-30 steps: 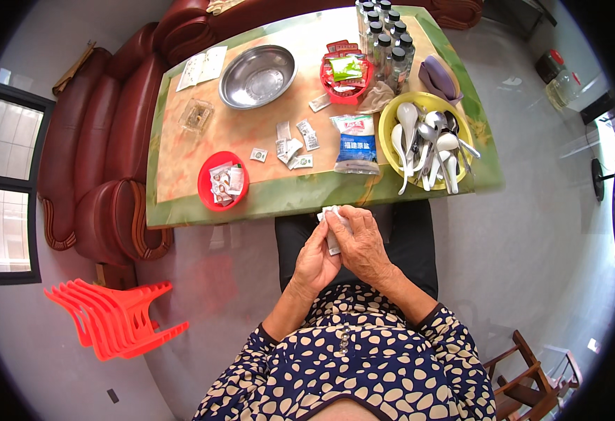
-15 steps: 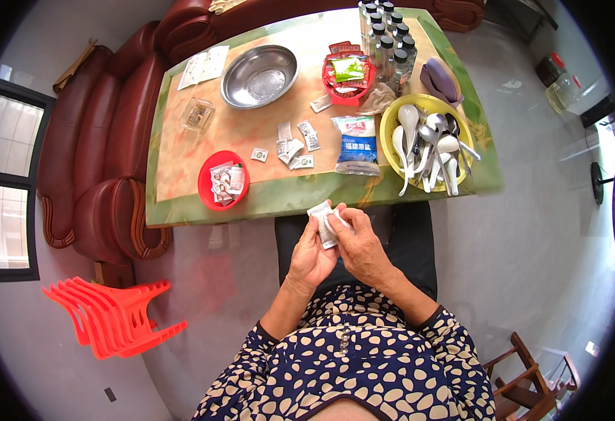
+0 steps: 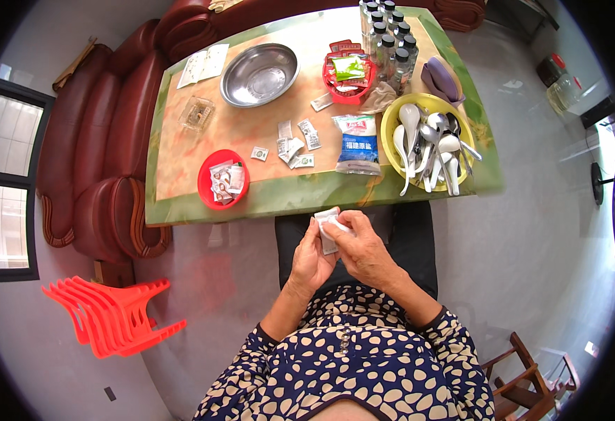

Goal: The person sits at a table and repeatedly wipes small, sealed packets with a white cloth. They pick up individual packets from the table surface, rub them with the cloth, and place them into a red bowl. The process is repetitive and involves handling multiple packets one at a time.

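Just off the table's near edge, above my lap, my left hand [image 3: 311, 261] is closed on a small flat white sachet [image 3: 328, 244]. My right hand [image 3: 365, 251] pinches a white piece [image 3: 340, 223] against the sachet's face; whether this is a wipe or part of the wrapper, I cannot tell. Both hands touch each other around the sachet. Ahead on the table lie several similar loose sachets [image 3: 291, 149]. More sachets fill a red bowl [image 3: 204, 188] at the near left.
A steel basin [image 3: 259, 76], a red basket of packets [image 3: 349, 98], capped bottles [image 3: 400, 63], a blue-white bag [image 3: 358, 147] and a yellow bowl of spoons [image 3: 389, 133] stand on the green-edged table [image 3: 272, 205]. A red plastic stool [image 3: 114, 316] is at the left.
My hands have shifted very slightly. The sachet stands more upright, and my right fingers have moved a little on its upper part.
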